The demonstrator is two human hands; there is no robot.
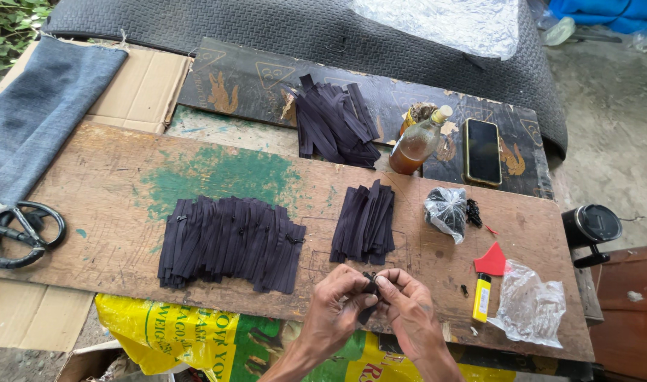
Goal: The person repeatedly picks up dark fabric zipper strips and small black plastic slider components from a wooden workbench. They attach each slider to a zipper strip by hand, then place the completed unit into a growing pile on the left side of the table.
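Both hands — left [335,301], right [406,304] — meet fingertip to fingertip, pinching a dark zipper strip [369,286].

Soft, even daylight filled the scene, bright without harshness. Shadows under the hands and the dark strips were faint and short. The clear plastic sheet [451,21] at the top edge glared white, nearly washed out. The wooden tabletop [111,184] was sharply focused. Straight edges bowed slightly toward the frame's corners, showing wide-angle distortion. No motion blur appeared.
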